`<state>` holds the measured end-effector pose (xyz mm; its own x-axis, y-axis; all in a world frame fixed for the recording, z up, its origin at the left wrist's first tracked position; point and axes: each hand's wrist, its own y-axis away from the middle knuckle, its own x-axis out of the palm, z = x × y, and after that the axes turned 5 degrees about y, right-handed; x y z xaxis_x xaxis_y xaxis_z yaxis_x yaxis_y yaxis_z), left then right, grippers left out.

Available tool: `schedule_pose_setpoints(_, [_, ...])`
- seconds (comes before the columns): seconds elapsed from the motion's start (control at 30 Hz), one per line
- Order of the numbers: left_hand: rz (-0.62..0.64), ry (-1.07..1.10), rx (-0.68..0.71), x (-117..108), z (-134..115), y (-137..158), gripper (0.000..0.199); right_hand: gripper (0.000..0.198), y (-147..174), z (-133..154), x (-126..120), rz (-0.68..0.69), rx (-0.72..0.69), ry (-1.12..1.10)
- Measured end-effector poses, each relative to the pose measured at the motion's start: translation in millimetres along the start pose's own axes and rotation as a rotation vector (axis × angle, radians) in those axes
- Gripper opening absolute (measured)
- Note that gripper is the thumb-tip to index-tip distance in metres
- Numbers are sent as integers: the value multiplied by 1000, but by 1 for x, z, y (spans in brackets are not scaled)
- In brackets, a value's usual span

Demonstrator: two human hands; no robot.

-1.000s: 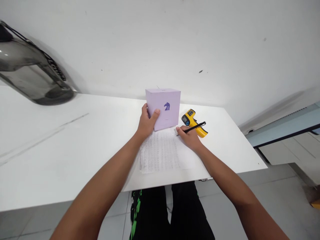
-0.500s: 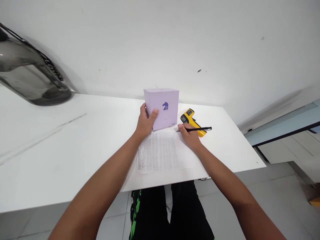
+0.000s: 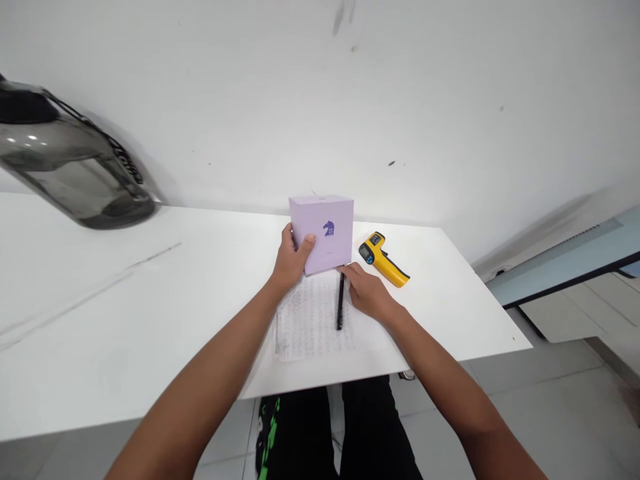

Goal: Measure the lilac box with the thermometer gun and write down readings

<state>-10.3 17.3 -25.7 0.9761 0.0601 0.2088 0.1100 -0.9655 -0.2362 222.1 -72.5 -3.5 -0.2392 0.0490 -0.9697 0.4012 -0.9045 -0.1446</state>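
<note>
My left hand (image 3: 291,259) grips the left side of a lilac cube box (image 3: 323,233) with a purple horse-head logo, which stands upright on the white table (image 3: 150,293). A printed sheet of paper (image 3: 313,317) lies in front of the box. A black pen (image 3: 341,301) lies flat on the sheet, pointing toward me. My right hand (image 3: 369,293) rests on the sheet to the right of the pen, with its fingertips on the pen's far end near the box's lower edge.
A yellow infrared thermometer gun (image 3: 383,257) lies on the table to the right of the box. A dark, smoky transparent object (image 3: 70,173) sits at the far left by the wall. The table's right edge drops to a tiled floor.
The pen has swung from pointing right, raised over the thermometer, to lying on the sheet and pointing toward me. My right hand has lowered onto the paper. The view has tilted slightly.
</note>
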Motion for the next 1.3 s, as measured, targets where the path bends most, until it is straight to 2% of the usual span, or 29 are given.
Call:
schedule_pose_setpoints(0.1, [-3,-2,17,-1,2,-1,99,73,-1,0,-1,9,-2,17])
schedule_pose_setpoints(0.2, [-13,-16,18,-2,1,-1,99,59,-3,-9,-8,-46,20,-12])
schedule_pose_setpoints(0.27, [-22,-24,4,-2,0,-1,101,50,-5,-19,-14,-142,119,17])
schedule_pose_setpoints(0.37, [-27,-27,-6,-2,-1,-1,102,43,-8,-33,-21,-261,386,114])
schedule_pose_setpoints(0.47, [-21,-24,13,-3,1,-1,99,53,-10,-39,-23,-215,561,172])
schedule_pose_setpoints(0.67, [-9,-30,38,-5,7,-2,94,61,-9,-37,-23,-105,722,182])
schedule_pose_setpoints(0.77, [-18,-31,29,-4,5,-2,94,54,-7,-39,-27,-111,729,125])
schedule_pose_setpoints(0.83, [-22,-37,15,-3,2,-1,96,51,-7,-38,-29,-214,728,-18])
schedule_pose_setpoints(0.97, [-11,-32,5,-2,-1,1,97,66,-9,-23,-29,-539,653,-643])
schedule_pose_setpoints(1.03, [-3,-33,16,-3,-1,1,94,73,-9,-8,-27,-605,577,-919])
schedule_pose_setpoints(1.13, [9,-44,43,-3,0,2,93,69,-7,17,-21,-485,468,-1067])
schedule_pose_setpoints(1.23, [16,-65,84,-4,3,2,97,56,-3,35,-16,-335,422,-1017])
schedule_pose_setpoints(1.3, [21,-86,112,-5,6,2,99,48,-3,42,-14,-296,386,-966])
